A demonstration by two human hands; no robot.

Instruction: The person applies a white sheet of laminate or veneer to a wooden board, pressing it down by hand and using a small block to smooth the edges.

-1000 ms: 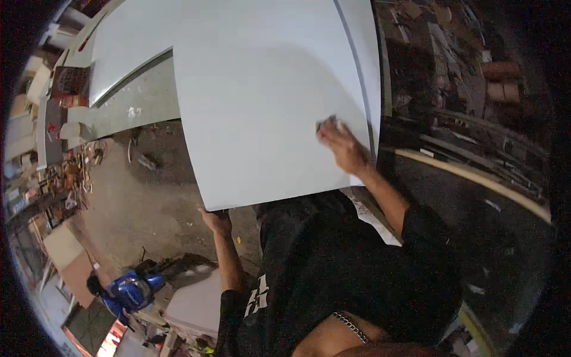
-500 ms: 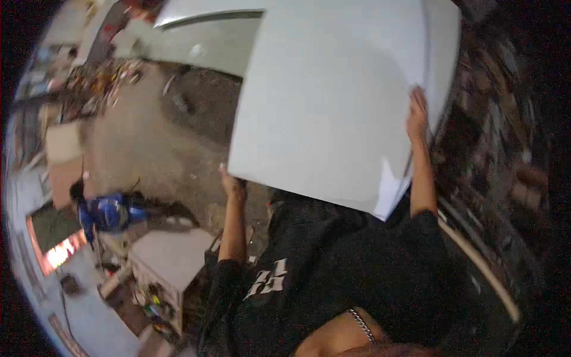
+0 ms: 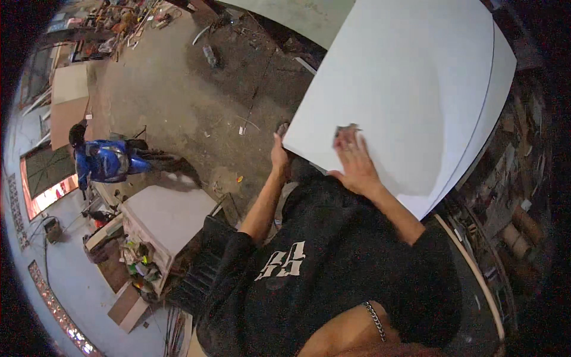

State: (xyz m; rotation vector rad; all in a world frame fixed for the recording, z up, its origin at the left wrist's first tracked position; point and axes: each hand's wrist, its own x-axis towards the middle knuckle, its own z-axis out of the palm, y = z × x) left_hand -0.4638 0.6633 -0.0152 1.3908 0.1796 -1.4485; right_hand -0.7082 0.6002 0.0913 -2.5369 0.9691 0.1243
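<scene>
A large white sheet (image 3: 392,101) stretches in front of my body, its right side bowed over another white layer. At its near left corner, my left hand (image 3: 279,152) is closed on the edge, with part of the fingers hidden under it. My right hand (image 3: 358,166) lies open on the upper face near the front edge, fingers apart and slightly blurred. A small dark patch shows by those fingertips; I cannot make out what it is.
A blue motorbike (image 3: 110,160) stands at the left beside a pale flat-topped box (image 3: 169,217). Two boards (image 3: 69,101) lean at the far left. Wood scraps and rolls (image 3: 516,238) crowd the right. Beyond the sheet lies a pale greenish panel (image 3: 309,18).
My right hand has left the sheet's right edge and come inward onto its face. My left hand stays at the corner. The view has shifted, and the sheet appears further right and more tilted.
</scene>
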